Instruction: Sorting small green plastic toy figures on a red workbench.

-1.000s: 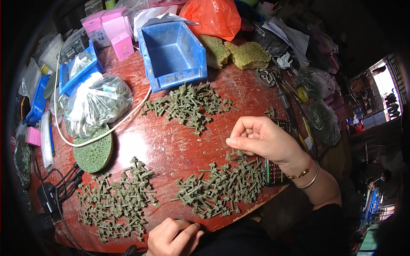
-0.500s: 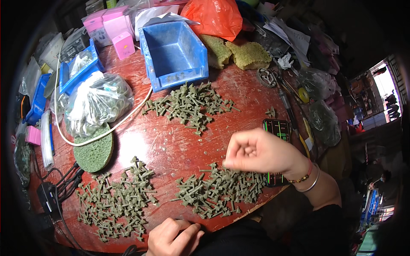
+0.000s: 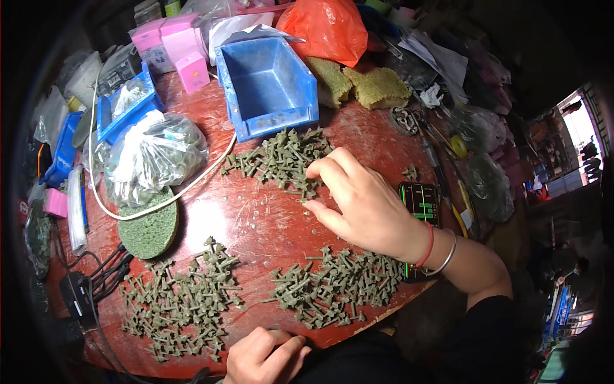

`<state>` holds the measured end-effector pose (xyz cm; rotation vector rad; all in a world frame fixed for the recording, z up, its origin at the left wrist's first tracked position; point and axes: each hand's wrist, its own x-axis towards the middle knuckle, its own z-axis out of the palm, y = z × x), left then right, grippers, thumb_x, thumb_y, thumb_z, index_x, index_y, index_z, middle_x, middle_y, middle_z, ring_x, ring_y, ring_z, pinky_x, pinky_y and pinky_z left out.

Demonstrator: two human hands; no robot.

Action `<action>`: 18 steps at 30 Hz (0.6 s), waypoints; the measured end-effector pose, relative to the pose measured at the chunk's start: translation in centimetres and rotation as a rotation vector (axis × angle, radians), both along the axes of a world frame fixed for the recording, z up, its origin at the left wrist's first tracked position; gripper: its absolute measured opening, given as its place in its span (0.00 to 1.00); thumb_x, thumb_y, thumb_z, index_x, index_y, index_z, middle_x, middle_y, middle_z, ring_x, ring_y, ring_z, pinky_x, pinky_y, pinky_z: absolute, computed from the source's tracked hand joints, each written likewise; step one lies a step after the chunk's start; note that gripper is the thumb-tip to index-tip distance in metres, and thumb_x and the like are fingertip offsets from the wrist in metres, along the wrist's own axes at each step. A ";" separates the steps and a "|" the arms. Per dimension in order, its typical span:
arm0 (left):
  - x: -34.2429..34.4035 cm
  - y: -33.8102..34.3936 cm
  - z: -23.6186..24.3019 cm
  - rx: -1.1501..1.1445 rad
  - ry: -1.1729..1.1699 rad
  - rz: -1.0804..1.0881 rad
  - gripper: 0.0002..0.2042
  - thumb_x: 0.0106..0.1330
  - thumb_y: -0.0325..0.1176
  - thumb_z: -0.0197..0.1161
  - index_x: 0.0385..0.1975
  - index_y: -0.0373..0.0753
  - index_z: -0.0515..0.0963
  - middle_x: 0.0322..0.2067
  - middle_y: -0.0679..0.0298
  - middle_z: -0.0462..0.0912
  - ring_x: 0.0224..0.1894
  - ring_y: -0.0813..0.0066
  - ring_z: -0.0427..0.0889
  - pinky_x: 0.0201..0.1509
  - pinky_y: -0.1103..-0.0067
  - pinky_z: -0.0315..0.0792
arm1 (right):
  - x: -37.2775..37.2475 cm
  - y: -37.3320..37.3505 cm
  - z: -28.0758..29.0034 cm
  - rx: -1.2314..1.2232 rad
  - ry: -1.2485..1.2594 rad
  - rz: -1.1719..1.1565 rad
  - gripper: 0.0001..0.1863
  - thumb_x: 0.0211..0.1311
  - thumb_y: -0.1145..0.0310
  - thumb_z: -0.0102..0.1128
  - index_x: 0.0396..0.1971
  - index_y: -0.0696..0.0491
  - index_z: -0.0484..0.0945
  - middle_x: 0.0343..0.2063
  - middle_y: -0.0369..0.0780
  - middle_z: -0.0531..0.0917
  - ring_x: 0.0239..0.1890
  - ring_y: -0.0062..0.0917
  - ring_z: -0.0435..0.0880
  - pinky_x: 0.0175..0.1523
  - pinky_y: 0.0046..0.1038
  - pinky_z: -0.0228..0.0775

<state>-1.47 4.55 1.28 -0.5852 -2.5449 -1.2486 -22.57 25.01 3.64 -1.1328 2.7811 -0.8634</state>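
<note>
My right hand (image 3: pixel 368 205) reaches over the right side of the upper pile of small olive-green stemmed parts (image 3: pixel 278 157). Its thumb and forefinger are spread, with no part visible between them. Below that hand lies a second pile of the same parts (image 3: pixel 339 285), near the table's front edge. My left hand (image 3: pixel 263 356) rests at the front edge with its fingers curled closed; whatever they may hold is hidden. To its left spreads a third pile of these parts (image 3: pixel 182 304).
An unfilled blue bin (image 3: pixel 275 125) stands behind the upper pile. A green round sponge pad (image 3: pixel 150 233), a tied clear bag (image 3: pixel 153 157) and a white cable (image 3: pixel 198 182) lie left. A phone (image 3: pixel 422 198) sits under my right wrist; yellow sponges (image 3: pixel 380 89) lie behind.
My right hand has moved from above the lower right pile up to the upper pile, and its curled fingers have opened. My left hand stays at the table edge.
</note>
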 end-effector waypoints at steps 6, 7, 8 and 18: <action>0.0 0.0 -0.1 0.012 0.018 0.001 0.13 0.56 0.25 0.77 0.41 0.38 0.84 0.31 0.60 0.81 0.29 0.60 0.80 0.35 0.68 0.73 | -0.6 0.2 -0.3 0.024 -0.010 -0.014 0.18 0.62 0.70 0.72 0.44 0.57 0.71 0.42 0.50 0.74 0.39 0.50 0.83 0.45 0.47 0.76; 0.0 0.0 -0.1 0.012 0.021 0.001 0.13 0.56 0.25 0.77 0.41 0.38 0.84 0.31 0.60 0.81 0.29 0.60 0.80 0.35 0.68 0.73 | -0.7 0.5 -0.5 0.001 -0.002 0.001 0.17 0.62 0.70 0.71 0.43 0.57 0.72 0.42 0.49 0.74 0.39 0.49 0.83 0.44 0.46 0.76; 0.0 0.0 -0.1 0.013 0.023 -0.002 0.14 0.56 0.25 0.77 0.41 0.38 0.84 0.31 0.60 0.81 0.29 0.60 0.80 0.35 0.68 0.73 | -0.7 0.7 -0.5 0.002 -0.002 0.002 0.17 0.62 0.70 0.71 0.43 0.57 0.72 0.42 0.49 0.74 0.39 0.49 0.83 0.44 0.46 0.76; 0.1 0.0 -0.4 0.011 -0.004 0.004 0.14 0.56 0.25 0.78 0.41 0.37 0.84 0.31 0.59 0.81 0.30 0.60 0.80 0.34 0.68 0.74 | 0.2 2.4 0.5 0.032 -0.107 -0.026 0.07 0.62 0.75 0.65 0.37 0.57 0.76 0.36 0.46 0.77 0.35 0.41 0.85 0.41 0.42 0.76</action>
